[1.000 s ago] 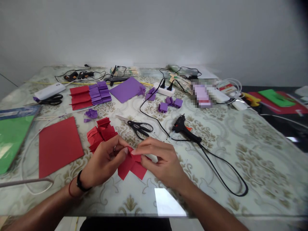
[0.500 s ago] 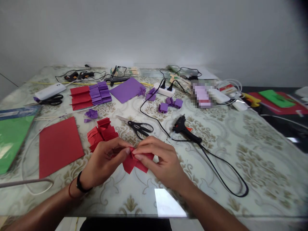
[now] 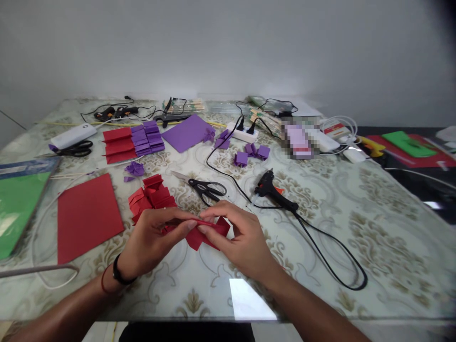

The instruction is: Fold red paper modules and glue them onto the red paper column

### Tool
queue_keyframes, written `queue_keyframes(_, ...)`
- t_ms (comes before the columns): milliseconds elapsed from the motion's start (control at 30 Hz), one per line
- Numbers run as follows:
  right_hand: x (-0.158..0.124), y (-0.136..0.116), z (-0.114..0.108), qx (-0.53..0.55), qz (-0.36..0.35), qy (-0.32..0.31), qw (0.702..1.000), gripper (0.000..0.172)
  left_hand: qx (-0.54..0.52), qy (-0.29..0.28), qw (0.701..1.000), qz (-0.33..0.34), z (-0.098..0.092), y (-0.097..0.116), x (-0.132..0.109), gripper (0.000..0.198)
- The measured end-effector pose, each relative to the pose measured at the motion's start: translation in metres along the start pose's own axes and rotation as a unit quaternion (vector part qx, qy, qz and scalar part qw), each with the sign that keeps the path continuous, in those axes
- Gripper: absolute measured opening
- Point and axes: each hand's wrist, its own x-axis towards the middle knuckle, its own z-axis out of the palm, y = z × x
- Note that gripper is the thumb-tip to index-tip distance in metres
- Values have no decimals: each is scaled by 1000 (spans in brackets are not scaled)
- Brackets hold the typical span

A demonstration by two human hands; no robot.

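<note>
Between my two hands is a folded piece of red paper [image 3: 198, 236], its creased flaps pointing down and to the right. My left hand [image 3: 156, 237] pinches its upper left edge between thumb and fingers. On the other side my right hand [image 3: 238, 235] pinches it near the middle, thumb in front and fingers behind. Several folded red paper pieces [image 3: 153, 194] lie just behind my left hand. Black-handled scissors [image 3: 203, 186] rest open beyond my hands. To the right of them lies a black glue gun [image 3: 274, 190] with its cord looping toward me.
A red sheet [image 3: 89, 216] and a green pack [image 3: 21, 209] lie left. Behind are folded purple pieces [image 3: 147, 137], a purple sheet [image 3: 188, 133] and a white power strip [image 3: 242, 132]. A pixelated phone [image 3: 298, 140] is at back right. Cords cross the table.
The red paper has been turned and pressed flatter between my fingers, and its lower flap has shifted. My right fingers have arched up slightly. The things on the table stay put.
</note>
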Motion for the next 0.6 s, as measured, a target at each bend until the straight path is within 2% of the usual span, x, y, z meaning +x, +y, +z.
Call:
queue_keyframes(167, 1, -1, -2, 5, 14, -9, 1000, 12, 12, 7, 1000, 13, 0, -1, -1, 12)
queue_keyframes(267, 2, -2, -3, -4, 28, -19, 999, 2, 21, 19, 999, 16, -1, 0, -1, 11)
queue_keyframes(367, 4, -1, -3, -8, 32, -21, 999, 11, 20, 22, 999, 13, -1, 1, -2, 12)
queue_keyframes(600, 4, -1, -2, -8, 45, -29, 999, 13, -14, 11, 1000, -19, 1, 1, -1, 12)
